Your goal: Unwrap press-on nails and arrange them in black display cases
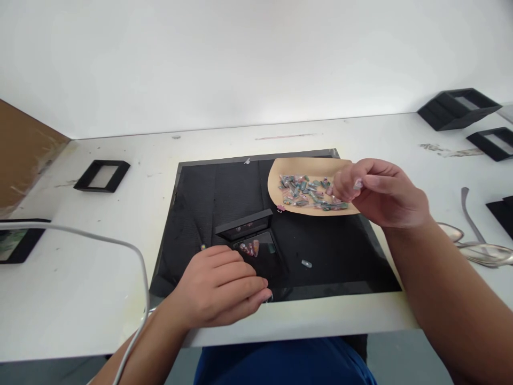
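Observation:
My right hand [385, 190] is raised at the right end of a tan tray [340, 167]. Between its thumb and forefinger it pinches a small, pale, shiny false nail [358, 184]. Many decorated false nails [298, 187] in green, pink and clear tones lie heaped in the tray. My left hand [224, 286] rests at the near edge of the black mat, fingers pressed together; something small and dark shows at its fingertips. Just beyond it, a black display box [244, 224] stands with its lid up, several reddish nails [250, 247] inside. One loose pale nail [306, 263] lies on the mat.
The black mat [320, 235] covers the middle of the white table. More black frame boxes stand at left [102, 175] and far right [459, 108]. Metal spoons [487, 254] lie beside my right forearm. A white cable [138, 256] crosses on the left.

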### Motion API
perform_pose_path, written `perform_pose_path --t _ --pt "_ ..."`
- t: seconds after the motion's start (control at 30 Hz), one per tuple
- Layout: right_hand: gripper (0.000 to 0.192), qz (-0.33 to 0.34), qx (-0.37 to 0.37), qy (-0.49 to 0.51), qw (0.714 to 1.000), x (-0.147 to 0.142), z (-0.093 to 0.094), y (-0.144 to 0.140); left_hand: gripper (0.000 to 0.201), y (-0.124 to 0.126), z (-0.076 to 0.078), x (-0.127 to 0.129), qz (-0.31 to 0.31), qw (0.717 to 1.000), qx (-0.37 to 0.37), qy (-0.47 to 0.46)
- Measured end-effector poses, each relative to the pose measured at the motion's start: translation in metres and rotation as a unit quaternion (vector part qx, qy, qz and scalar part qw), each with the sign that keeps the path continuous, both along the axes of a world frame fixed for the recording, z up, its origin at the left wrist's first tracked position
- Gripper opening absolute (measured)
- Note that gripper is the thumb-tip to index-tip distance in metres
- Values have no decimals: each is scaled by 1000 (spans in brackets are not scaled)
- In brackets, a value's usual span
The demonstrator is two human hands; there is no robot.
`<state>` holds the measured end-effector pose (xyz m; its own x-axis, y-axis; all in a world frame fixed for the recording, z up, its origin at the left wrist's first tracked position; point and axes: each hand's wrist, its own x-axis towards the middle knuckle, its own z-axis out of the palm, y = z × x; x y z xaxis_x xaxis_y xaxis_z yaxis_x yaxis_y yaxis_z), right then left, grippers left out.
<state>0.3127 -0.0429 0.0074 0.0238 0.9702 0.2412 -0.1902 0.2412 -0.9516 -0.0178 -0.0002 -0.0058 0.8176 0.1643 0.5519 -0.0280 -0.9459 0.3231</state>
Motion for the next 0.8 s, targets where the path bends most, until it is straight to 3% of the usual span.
perform_pose_path --t 0.23,0.37,0.5,0.67,0.8 --pt "17 82 16 22 996 -20 13 -4 16 0 0 0 4 1000 13 -3" --pt "23 170 28 102 980 -54 22 -16 5 -3 6 1 12 997 37 -62" --pt "17 244 -10 106 964 -90 16 -29 9 -1 15 1 12 995 52 -89" --pt "8 183 -3 3 983 -117 4 -36 27 4 21 0 -13 996 59 -71" --pt "9 149 22 -50 987 -124 3 -38 27 2 22 -1 7 994 60 -88"
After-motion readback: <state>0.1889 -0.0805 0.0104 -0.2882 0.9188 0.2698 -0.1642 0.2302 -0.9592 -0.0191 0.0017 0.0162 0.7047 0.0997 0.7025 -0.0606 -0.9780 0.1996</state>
